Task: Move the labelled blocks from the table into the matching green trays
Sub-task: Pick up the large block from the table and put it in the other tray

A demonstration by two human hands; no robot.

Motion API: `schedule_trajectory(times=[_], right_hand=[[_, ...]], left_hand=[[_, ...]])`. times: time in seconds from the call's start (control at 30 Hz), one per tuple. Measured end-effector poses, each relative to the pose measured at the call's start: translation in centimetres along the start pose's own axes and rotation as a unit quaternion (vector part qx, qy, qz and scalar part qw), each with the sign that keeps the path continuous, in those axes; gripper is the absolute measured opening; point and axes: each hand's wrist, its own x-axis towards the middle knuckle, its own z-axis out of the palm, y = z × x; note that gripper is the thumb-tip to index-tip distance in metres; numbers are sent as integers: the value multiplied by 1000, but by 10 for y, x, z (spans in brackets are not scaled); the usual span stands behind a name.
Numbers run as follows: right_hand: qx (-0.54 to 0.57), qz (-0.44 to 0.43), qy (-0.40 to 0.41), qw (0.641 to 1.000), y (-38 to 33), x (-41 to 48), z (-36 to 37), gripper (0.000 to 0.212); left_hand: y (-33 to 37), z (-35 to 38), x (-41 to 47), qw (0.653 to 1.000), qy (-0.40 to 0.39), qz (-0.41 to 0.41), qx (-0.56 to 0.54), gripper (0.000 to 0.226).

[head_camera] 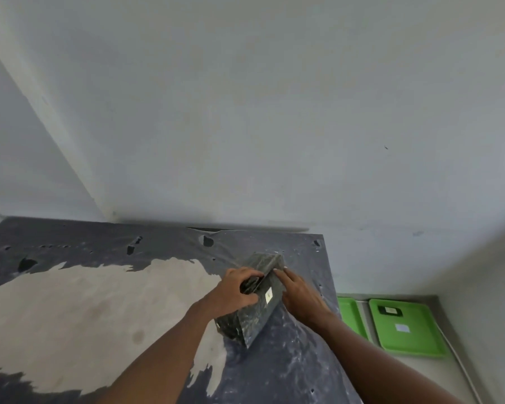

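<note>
A dark, marbled block (pixel 252 310) with a small pale label on its top face stands on the table (pixel 70 301) near the right edge. My left hand (pixel 235 291) grips its left side, fingers curled over the top. My right hand (pixel 299 295) presses flat against its right side. Two green trays lie lower down to the right of the table: a near one (pixel 351 316) mostly cut off by the table edge, and a far one (pixel 405 328) bearing a dark label and a pale label.
The table's dark covering is torn, baring a pale patch across the left and middle. A white wall rises directly behind the table, with a corner at the left. The trays rest on a pale floor beside another wall at the right.
</note>
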Motion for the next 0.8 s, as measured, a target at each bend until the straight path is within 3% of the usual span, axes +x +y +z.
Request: schedule_trajectory(times=[0.27, 0.4, 0.63, 0.8], right_hand=[[10, 1, -15, 1000, 16, -7, 0, 63], [9, -4, -59, 998, 11, -4, 13, 67], [-21, 15, -71, 997, -2, 5, 36, 73], [-8, 50, -12, 999, -16, 4, 45, 54]], left_hand=[[11, -2, 7, 998, -30, -25, -54, 45], [-4, 0, 6, 998, -28, -58, 12, 54], [-16, 12, 11, 991, 21, -78, 111, 61], [-27, 18, 18, 987, 30, -121, 97, 52]])
